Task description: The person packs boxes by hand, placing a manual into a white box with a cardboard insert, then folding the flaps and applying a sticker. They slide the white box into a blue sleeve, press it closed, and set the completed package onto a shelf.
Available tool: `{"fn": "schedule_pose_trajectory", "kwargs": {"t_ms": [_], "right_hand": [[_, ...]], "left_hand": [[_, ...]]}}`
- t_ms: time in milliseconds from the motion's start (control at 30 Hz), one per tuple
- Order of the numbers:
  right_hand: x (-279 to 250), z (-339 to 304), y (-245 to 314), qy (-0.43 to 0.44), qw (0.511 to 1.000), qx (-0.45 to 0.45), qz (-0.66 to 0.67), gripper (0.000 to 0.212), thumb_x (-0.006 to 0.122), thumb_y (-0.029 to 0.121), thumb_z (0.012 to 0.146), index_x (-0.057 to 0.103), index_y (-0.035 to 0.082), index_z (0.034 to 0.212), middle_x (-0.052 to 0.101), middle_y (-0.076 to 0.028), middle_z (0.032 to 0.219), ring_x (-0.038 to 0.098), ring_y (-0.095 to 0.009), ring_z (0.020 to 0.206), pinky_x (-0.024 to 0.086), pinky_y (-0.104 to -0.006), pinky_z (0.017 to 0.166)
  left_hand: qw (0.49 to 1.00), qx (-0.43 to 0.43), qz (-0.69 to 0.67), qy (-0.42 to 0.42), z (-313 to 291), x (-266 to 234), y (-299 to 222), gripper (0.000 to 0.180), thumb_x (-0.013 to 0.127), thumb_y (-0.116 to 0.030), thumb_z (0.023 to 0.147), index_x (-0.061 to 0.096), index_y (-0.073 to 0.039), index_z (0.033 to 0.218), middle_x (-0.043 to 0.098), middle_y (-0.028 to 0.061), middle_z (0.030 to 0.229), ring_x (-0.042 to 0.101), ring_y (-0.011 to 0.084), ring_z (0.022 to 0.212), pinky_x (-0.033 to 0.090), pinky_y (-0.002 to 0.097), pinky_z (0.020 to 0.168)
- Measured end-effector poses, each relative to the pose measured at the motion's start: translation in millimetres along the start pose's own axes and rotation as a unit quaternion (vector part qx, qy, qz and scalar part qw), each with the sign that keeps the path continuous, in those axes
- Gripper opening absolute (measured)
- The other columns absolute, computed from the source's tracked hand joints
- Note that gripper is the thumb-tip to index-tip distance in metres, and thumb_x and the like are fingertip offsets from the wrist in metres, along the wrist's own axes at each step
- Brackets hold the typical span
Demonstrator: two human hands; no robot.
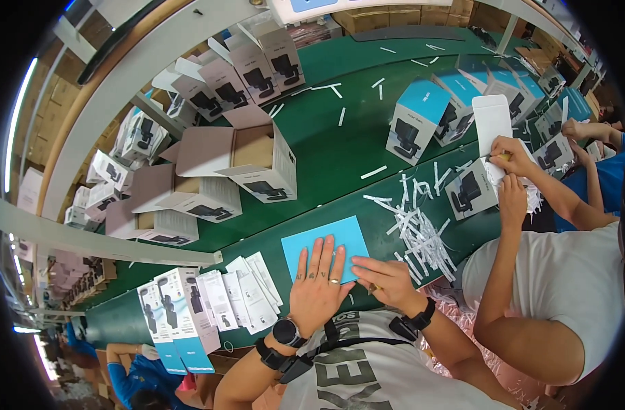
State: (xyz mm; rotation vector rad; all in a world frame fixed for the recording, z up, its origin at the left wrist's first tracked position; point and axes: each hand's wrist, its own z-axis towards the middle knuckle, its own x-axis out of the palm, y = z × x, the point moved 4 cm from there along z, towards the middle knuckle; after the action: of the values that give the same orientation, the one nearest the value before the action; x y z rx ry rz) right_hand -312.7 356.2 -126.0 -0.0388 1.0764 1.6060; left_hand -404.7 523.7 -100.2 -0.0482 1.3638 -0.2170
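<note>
A flat blue rectangular piece (336,234), the blue of the carton tops nearby, lies in front of me at the bench's near edge; I cannot tell whether a box is under it. My left hand (318,285) rests flat on it, fingers stretched out, a ring on one finger. At the piece's right edge, my right hand (392,279) is closed, its fingertips touching the blue surface. Something small and yellowish shows under its fingers, too hidden to name. To the right of the blue piece is a heap of white paper strips (422,239).
Open cartons (268,164) stand at the left, with printed white-and-blue boxes (172,307) and white leaflets (241,294) nearer me. Blue-topped cartons (411,123) stand far right. Beside me, a co-worker's hands (510,181) work at a white carton (468,191). A metal frame (107,242) crosses the left.
</note>
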Motion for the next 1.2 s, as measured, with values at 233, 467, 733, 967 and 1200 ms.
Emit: {"fn": "schedule_pose_trajectory", "kwargs": {"t_ms": [233, 467, 733, 967, 1200], "right_hand": [[13, 0, -2, -0.035, 0.999, -0.013, 0.033, 0.035, 0.085, 0.007, 0.08, 0.08, 0.012, 0.114, 0.077, -0.008, 0.125, 0.074, -0.021, 0.073, 0.057, -0.0305, 0.061], [21, 11, -8, -0.05, 0.997, -0.03, 0.055, 0.031, 0.088, 0.006, 0.078, 0.081, 0.011, 0.108, 0.078, -0.009, 0.122, 0.076, -0.023, 0.078, 0.059, -0.0308, 0.064], [30, 13, -5, -0.043, 0.996, -0.012, 0.071, 0.03, 0.09, 0.011, 0.08, 0.08, 0.008, 0.108, 0.078, -0.011, 0.122, 0.078, -0.026, 0.085, 0.061, -0.0327, 0.067], [-7, -36, -12, -0.235, 0.941, 0.238, 0.063, 0.016, 0.068, 0.007, 0.1, 0.077, -0.003, 0.109, 0.078, -0.016, 0.118, 0.075, -0.022, 0.096, 0.057, -0.0311, 0.086], [-3, -77, -36, -0.195, 0.889, 0.39, 0.139, 0.016, 0.068, 0.007, 0.102, 0.077, -0.005, 0.104, 0.079, -0.011, 0.102, 0.071, -0.016, 0.093, 0.054, -0.0292, 0.087]], "left_hand": [[0.997, -0.049, -0.051, -0.012, -10, -27, 45, 0.103, 0.078, -0.057, 0.087, 0.037, 0.0, 0.162, 0.026, 0.0379, 0.165, 0.03, 0.0571, 0.151, 0.028, 0.0627, 0.124], [0.998, 0.04, -0.054, 0.019, -24, -32, 78, 0.102, 0.079, -0.06, 0.084, 0.041, -0.005, 0.16, 0.033, 0.0415, 0.155, 0.038, 0.0587, 0.141, 0.033, 0.0647, 0.118], [0.997, 0.026, -0.066, 0.011, -23, -43, 83, 0.099, 0.079, -0.064, 0.081, 0.048, -0.01, 0.158, 0.043, 0.0373, 0.146, 0.044, 0.0554, 0.132, 0.037, 0.063, 0.114], [0.988, 0.006, -0.122, -0.09, 65, -36, 73, 0.083, 0.083, -0.059, 0.078, 0.061, -0.021, 0.149, 0.048, 0.0342, 0.142, 0.046, 0.052, 0.132, 0.031, 0.061, 0.117], [0.982, -0.081, 0.087, -0.148, 234, 50, 127, 0.089, 0.073, -0.065, 0.084, 0.054, -0.013, 0.154, 0.041, 0.0337, 0.159, 0.04, 0.0518, 0.146, 0.025, 0.0616, 0.124]]}}
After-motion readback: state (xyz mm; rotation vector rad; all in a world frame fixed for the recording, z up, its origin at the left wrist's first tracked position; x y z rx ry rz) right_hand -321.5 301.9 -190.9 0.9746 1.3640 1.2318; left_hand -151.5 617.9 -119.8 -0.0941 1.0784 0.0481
